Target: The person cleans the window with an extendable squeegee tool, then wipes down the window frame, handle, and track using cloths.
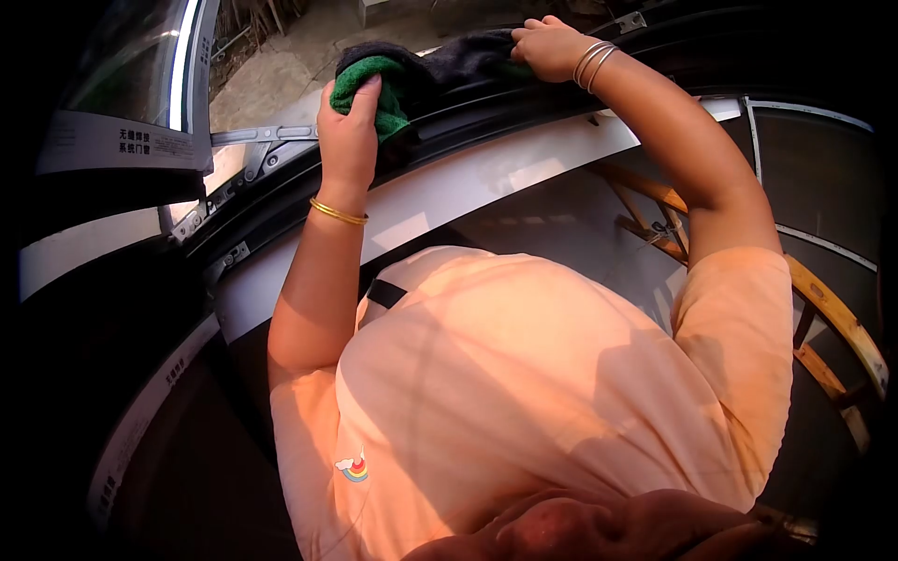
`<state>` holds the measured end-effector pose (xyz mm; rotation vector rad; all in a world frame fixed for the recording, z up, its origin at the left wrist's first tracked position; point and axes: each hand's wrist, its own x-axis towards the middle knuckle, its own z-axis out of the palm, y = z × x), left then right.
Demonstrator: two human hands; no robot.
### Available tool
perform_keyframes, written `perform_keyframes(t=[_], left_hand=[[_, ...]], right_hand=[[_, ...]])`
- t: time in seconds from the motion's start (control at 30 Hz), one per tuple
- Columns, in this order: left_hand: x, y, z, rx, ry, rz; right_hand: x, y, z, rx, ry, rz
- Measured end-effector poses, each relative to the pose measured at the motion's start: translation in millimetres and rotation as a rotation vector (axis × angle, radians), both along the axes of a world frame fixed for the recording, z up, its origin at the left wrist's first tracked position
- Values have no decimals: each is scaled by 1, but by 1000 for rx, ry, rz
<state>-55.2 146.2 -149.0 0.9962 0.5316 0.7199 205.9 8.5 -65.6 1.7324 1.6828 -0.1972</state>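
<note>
A cloth (pixel 449 67), dark grey on one side and green on the other, lies stretched along the black window frame (pixel 468 110). My left hand (pixel 351 126) is closed round its bunched green end, thumb on top. At the far end, my right hand (pixel 550 49) grips the dark part of the cloth, fingers curled over it at the frame. Gold bangles (pixel 339 211) circle my left wrist, and silver bangles (pixel 593 65) circle the right one.
To the left stands an open window sash (pixel 131 140) with printed film, joined by a metal hinge arm (pixel 267 136). A white sill (pixel 505 173) runs below the frame. A wooden ladder-like piece (pixel 832 309) is at right. Rough ground (pixel 271 75) shows outside.
</note>
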Motion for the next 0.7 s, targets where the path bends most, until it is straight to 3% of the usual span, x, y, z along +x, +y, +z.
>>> perform_keyframes(t=[0.07, 0.13, 0.2, 0.23, 0.33, 0.4, 0.47, 0.53, 0.6, 0.7], left_hand=[[-3, -1, 2, 24, 1, -16], [-6, 1, 2, 54, 6, -22], [-6, 1, 2, 69, 26, -9], [-7, 2, 2, 38, 27, -4], [-9, 3, 4, -132, -20, -18], [-8, 4, 3, -154, -46, -45], [-7, 3, 2, -165, -61, -40], [-8, 2, 2, -171, -78, -41], [-10, -1, 1, -167, -105, 8], [-12, -3, 1, -171, -131, 15]], right_hand=[[-3, 5, -8, -50, 14, -223], [-1, 20, -10, -107, 0, -260], [-7, 37, 7, -33, 92, -586], [14, 43, -4, 57, 181, -567], [-1, 63, 40, 110, 353, -633], [-11, 58, 62, 216, 359, -508], [-10, 55, 74, 238, 187, -310], [-13, 49, 87, 262, 99, -276], [-15, 41, 99, 637, 67, -91], [-19, 27, 109, 679, 13, -66]])
